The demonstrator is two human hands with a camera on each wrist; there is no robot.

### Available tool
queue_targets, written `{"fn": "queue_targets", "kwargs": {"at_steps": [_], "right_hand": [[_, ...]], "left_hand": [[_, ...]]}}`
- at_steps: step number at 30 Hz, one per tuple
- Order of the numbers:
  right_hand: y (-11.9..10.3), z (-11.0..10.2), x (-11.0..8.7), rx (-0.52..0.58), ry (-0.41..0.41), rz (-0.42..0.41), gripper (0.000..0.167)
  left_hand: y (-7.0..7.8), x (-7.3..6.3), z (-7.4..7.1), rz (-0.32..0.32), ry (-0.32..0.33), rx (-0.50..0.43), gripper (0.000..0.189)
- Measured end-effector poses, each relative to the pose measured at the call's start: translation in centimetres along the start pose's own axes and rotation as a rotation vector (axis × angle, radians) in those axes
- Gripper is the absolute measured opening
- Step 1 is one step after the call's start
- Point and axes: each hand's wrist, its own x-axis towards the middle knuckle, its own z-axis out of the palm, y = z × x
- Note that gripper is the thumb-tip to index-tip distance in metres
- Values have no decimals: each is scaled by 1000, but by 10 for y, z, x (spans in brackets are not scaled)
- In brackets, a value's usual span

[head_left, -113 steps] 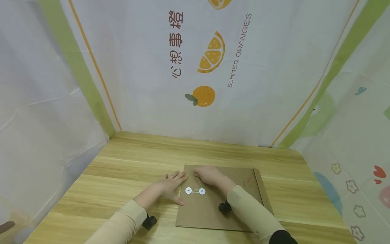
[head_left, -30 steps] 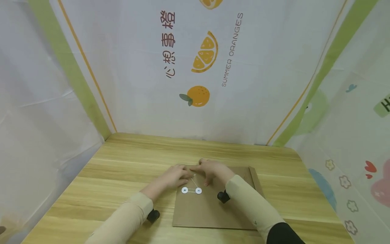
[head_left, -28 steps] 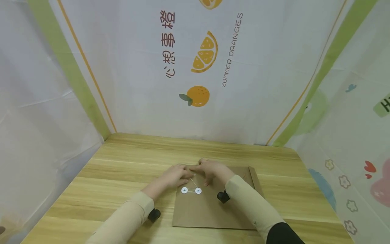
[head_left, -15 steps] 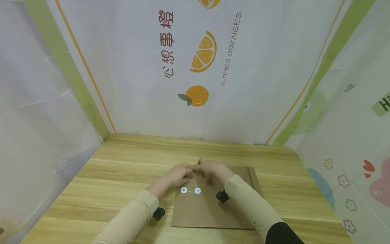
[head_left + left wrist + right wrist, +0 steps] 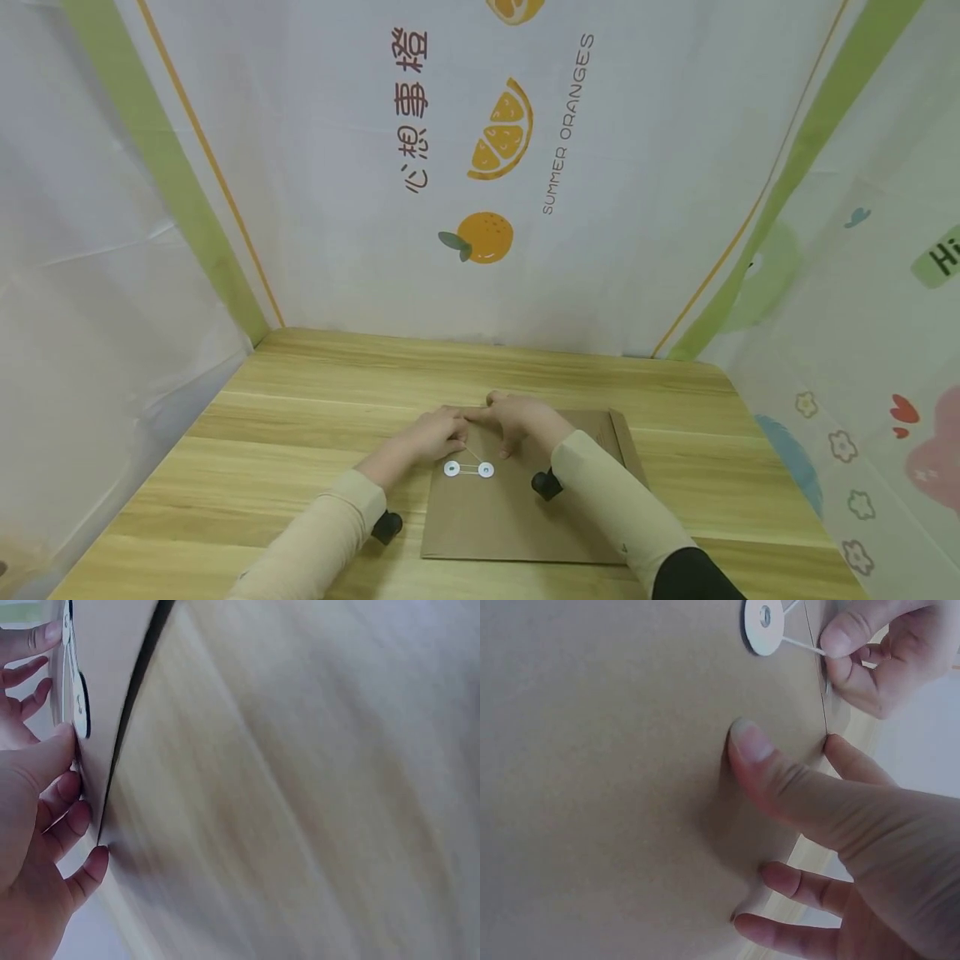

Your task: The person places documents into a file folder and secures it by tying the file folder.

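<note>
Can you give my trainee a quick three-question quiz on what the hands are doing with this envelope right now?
1. True or false: the brown envelope lies flat on the wooden table.
2. Which hand pinches the white string? A) left hand B) right hand C) neither
3. Fill in: in the right wrist view, the right hand's thumb presses on the ____.

Key:
1. True.
2. A; the string runs from a white disc to its fingertips.
3. Envelope.
</note>
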Motion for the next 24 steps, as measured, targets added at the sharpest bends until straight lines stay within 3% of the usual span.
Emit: {"fn": "queue_targets", "kwargs": {"at_steps": [9, 14, 20, 24], "right_hand": [[0, 0, 1, -6, -1, -4, 96], [0, 1, 1, -2, -7, 16, 95], [-1, 1, 0, 8, -12, 18, 95], [0, 1, 1, -2, -11, 11, 95]], "left_hand": [[-10, -7, -5, 49, -19, 26, 18], [-13, -12, -5, 11, -43, -47, 20], [-18, -18, -5, 7, -3, -125, 28], [-19, -22, -5, -62, -6, -213, 41]]}}
